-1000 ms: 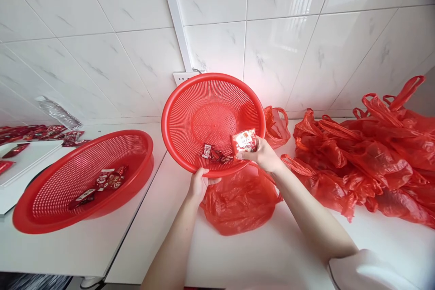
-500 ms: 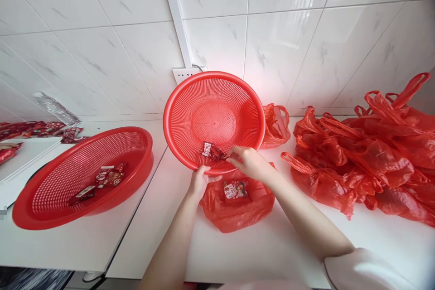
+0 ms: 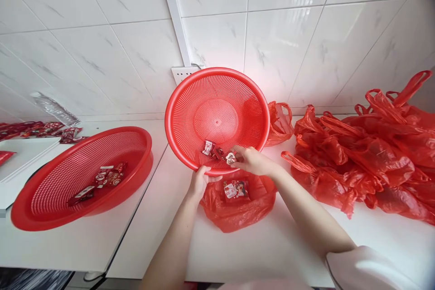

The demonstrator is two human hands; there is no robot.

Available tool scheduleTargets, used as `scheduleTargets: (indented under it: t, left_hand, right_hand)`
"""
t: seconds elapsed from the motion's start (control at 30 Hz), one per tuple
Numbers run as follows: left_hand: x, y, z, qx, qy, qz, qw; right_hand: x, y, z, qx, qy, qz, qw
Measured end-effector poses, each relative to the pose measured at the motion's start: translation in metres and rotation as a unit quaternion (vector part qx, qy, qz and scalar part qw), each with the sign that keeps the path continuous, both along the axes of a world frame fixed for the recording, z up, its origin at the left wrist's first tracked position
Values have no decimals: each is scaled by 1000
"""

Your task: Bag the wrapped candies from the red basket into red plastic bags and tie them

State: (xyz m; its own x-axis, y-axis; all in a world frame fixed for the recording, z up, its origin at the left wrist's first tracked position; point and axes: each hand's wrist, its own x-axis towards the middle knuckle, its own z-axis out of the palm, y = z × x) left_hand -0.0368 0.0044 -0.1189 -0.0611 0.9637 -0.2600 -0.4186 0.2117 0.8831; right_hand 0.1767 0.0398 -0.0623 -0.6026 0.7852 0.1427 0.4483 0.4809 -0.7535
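Note:
My left hand (image 3: 200,183) grips the near rim of a red perforated plastic basket (image 3: 217,88), which is tilted toward me. Inside, at its low side, lie a few small red wrapped packets (image 3: 208,147). My right hand (image 3: 251,159) reaches over the rim at the right, its fingers pinched on a small packet with a pale label (image 3: 230,158). Just below the basket, an open red plastic bag (image 3: 231,218) rests on the white table, with a red printed packet (image 3: 235,190) showing in its mouth.
A second red basket (image 3: 136,145) with several packets stands tilted at the left. Filled red plastic bags (image 3: 370,154) are heaped at the right. Another red bag (image 3: 280,124) sits behind the tilted basket. A power socket (image 3: 181,72) is on the tiled wall.
My right hand has pulled a pale-labelled packet into sight among the others in the basket. The basket has shifted slightly right, with my left hand still on its rim.

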Motion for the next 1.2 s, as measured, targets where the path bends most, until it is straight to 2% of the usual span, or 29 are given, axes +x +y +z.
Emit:
scheduleTargets:
  t: [0.07, 0.13, 0.2, 0.27, 0.33, 0.43, 0.5, 0.6, 0.67, 0.83, 0.97, 1.07, 1.2]
  left_hand:
    - [0, 0, -1, -4, -8, 2, 1000]
    - [1, 0, 0, -6, -12, -3, 1000]
    - [1, 0, 1, -9, -17, -18, 1000]
    - [1, 0, 1, -11, -18, -31, 999]
    - [1, 0, 2, -8, -15, -25, 1000]
    - [3, -1, 2, 3, -5, -12, 1000]
    - [5, -3, 4, 11, -3, -29, 1000]
    - [10, -8, 7, 17, -6, -65, 998]
    - [14, -11, 9, 19, -8, -82, 996]
    - [18, -14, 8, 12, -4, -97, 995]
    - [17, -13, 8, 11, -9, -86, 996]
    - [13, -10, 8, 13, -7, -51, 999]
    - [6, -5, 8, 28, -18, 6, 999]
  right_hand:
    - [5, -1, 4, -72, 41, 16, 996]
    - [9, -2, 7, -119, 39, 58, 990]
    - [12, -3, 9, -131, -1, 112, 985]
    - [12, -3, 10, -116, -48, 138, 982]
    - [10, -3, 9, -74, -71, 107, 989]
    - [3, -3, 4, 16, -57, -6, 998]
    - [-4, -2, -2, 66, -35, -60, 995]
    - [-12, -1, -14, 110, -20, -84, 990]
    - [-17, 0, -22, 114, -36, -82, 989]
    - [-20, 5, -35, 81, -30, -56, 995]
    - [-15, 16, -36, 34, 68, -141, 987]
    - [-8, 24, -33, -41, 187, -151, 970]
    - [2, 25, -21, -192, 310, -94, 926]
